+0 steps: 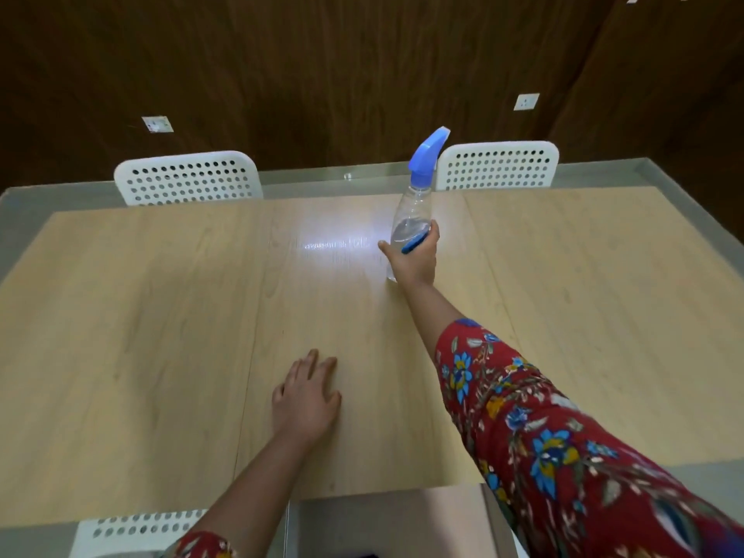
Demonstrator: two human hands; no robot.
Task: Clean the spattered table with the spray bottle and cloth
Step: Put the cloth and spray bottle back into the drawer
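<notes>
From my seat at the remote feed, I look down on a pale wooden table (141, 316) with a grey, glassy border around its edge. The right hand (412, 261) reaches far across the top, its arm in a red floral sleeve (543, 428), and grips the spray bottle (410, 219) low on its clear body, with the thumb on the left side and the fingers wrapped round the right. The bottle stands nearly upright, leaning a little to the right, with its blue trigger head (426, 155) at the top and some clear liquid in the lower part. A dark blue strip shows on the bottle just beneath the fingers. The hand covers the bottle's base, so I cannot tell whether it sits on the table or hangs just above it. The bottle is toward the far side of the table, right of the middle, just beside a bright patch of glare (338, 243).

The left hand (306, 396) lies flat on the table nearer to me, palm down, fingers straight and slightly spread, holding nothing and well apart from the bottle.

Two white perforated chairs are at the far edge, one left (187, 177) and one right (497, 165). A third chair back (133, 533) shows at the near left. A light brown box-like surface (390, 525) sits at the near edge. Behind stands a dark wood wall (322, 74) with two white sockets (157, 124) (526, 101).
</notes>
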